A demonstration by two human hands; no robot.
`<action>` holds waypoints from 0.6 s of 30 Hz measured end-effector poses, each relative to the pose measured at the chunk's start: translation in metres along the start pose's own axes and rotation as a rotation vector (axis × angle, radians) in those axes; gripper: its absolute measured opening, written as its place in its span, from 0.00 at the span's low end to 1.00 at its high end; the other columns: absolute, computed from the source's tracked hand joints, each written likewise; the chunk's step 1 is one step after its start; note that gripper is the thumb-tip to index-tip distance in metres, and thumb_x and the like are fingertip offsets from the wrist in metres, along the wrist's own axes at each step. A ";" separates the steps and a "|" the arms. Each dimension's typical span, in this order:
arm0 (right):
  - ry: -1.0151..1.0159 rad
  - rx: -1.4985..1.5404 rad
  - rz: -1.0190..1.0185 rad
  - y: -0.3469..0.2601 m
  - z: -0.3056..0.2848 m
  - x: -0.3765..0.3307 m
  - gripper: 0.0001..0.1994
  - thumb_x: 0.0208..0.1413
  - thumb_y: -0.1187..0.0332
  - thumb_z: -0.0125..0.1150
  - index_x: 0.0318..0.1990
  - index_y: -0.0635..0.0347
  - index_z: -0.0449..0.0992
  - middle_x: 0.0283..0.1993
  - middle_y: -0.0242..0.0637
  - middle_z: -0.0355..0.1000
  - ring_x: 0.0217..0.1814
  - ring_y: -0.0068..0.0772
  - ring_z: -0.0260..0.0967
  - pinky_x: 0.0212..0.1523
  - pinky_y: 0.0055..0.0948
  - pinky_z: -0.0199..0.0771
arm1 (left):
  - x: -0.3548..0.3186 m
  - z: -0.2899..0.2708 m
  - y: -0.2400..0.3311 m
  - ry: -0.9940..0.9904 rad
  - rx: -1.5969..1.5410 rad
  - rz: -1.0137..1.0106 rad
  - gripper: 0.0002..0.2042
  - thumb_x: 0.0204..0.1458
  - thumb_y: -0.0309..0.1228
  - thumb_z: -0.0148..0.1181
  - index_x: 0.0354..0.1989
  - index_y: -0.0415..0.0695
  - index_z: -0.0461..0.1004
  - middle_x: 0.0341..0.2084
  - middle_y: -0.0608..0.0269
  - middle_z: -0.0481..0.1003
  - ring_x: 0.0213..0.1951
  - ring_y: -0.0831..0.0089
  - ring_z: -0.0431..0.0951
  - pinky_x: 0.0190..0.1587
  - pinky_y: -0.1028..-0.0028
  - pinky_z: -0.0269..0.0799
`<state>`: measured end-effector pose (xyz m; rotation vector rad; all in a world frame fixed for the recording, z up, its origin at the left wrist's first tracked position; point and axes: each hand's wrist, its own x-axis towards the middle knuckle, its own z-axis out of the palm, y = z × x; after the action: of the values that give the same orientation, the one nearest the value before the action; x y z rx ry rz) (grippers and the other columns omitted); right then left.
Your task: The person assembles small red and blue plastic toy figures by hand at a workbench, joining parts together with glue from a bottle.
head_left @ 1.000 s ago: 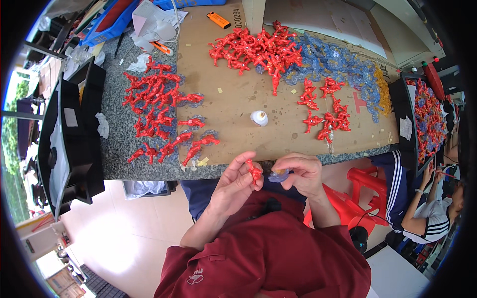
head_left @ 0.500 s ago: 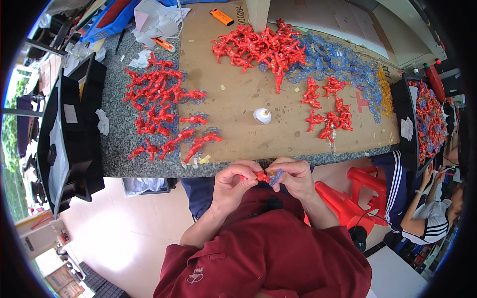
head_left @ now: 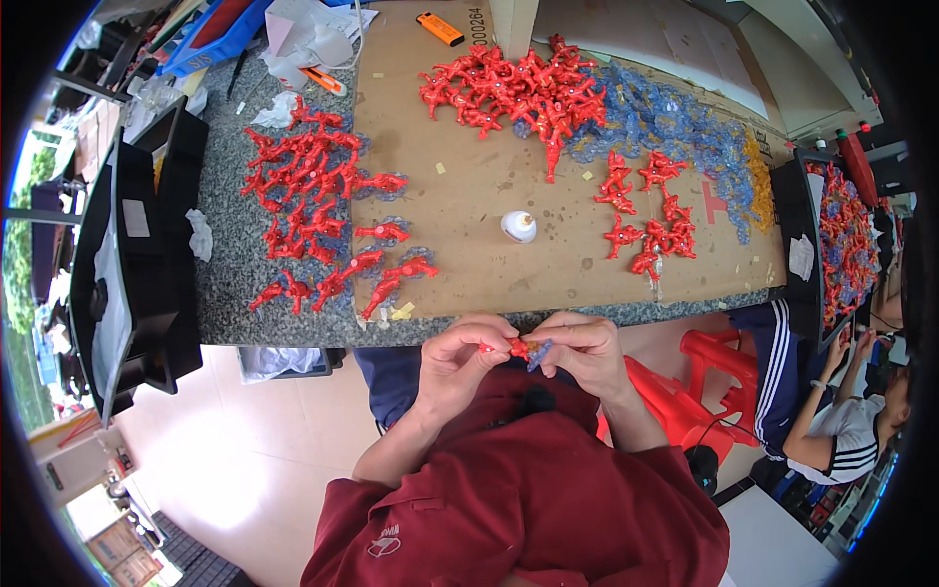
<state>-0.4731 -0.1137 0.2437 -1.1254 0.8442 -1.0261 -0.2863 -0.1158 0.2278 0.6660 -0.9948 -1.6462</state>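
Close to my body, just off the bench's front edge, my left hand [head_left: 458, 364] pinches a small red plastic figure [head_left: 517, 346]. Against it, my right hand [head_left: 587, 354] grips a translucent blue plastic piece [head_left: 537, 356]. The two parts touch, though the fingers hide the exact joint. Beyond my hands a white squeeze bottle [head_left: 518, 227] stands on the cardboard sheet [head_left: 460, 264]. Red figures with blue parts lie in rows to the left [head_left: 311, 176]. A heap of red figures [head_left: 509, 88] sits at the back, beside loose blue pieces [head_left: 650, 117].
Several red figures [head_left: 650, 220] lie right of the bottle, with yellow pieces [head_left: 757, 176] farther right. Black bins stand at the left [head_left: 147, 264] and right [head_left: 802, 254] ends. An orange box cutter [head_left: 325, 81] lies at back left. A co-worker [head_left: 841, 421] sits at right near red stools [head_left: 675, 391].
The blue piece has tilted slightly between my right fingers against the red figure. Both hands stay in nearly the same place; the whole view has shifted a little.
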 end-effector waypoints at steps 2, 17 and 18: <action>-0.015 0.036 0.009 0.001 -0.001 -0.001 0.11 0.49 0.81 0.54 0.40 0.66 0.75 0.33 0.37 0.70 0.24 0.20 0.66 0.25 0.17 0.68 | 0.000 -0.001 -0.002 -0.008 -0.041 -0.022 0.06 0.47 0.17 0.55 0.33 0.39 0.72 0.37 0.57 0.71 0.40 0.73 0.70 0.46 0.72 0.67; 0.081 -0.273 -0.178 -0.006 0.011 -0.007 0.11 0.43 0.80 0.60 0.38 0.66 0.76 0.33 0.40 0.72 0.29 0.26 0.72 0.28 0.19 0.71 | 0.003 0.001 -0.001 -0.060 -0.055 0.000 0.04 0.45 0.19 0.58 0.30 0.39 0.72 0.34 0.57 0.72 0.40 0.68 0.71 0.45 0.70 0.67; 0.112 -0.290 -0.193 -0.006 0.012 -0.007 0.11 0.41 0.79 0.63 0.37 0.66 0.76 0.32 0.39 0.72 0.29 0.28 0.72 0.28 0.21 0.71 | 0.004 0.000 -0.002 -0.066 -0.127 -0.010 0.04 0.44 0.19 0.58 0.29 0.39 0.72 0.34 0.57 0.72 0.39 0.67 0.70 0.45 0.69 0.67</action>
<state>-0.4653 -0.1041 0.2525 -1.4266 1.0119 -1.1592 -0.2889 -0.1191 0.2262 0.5356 -0.9263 -1.7339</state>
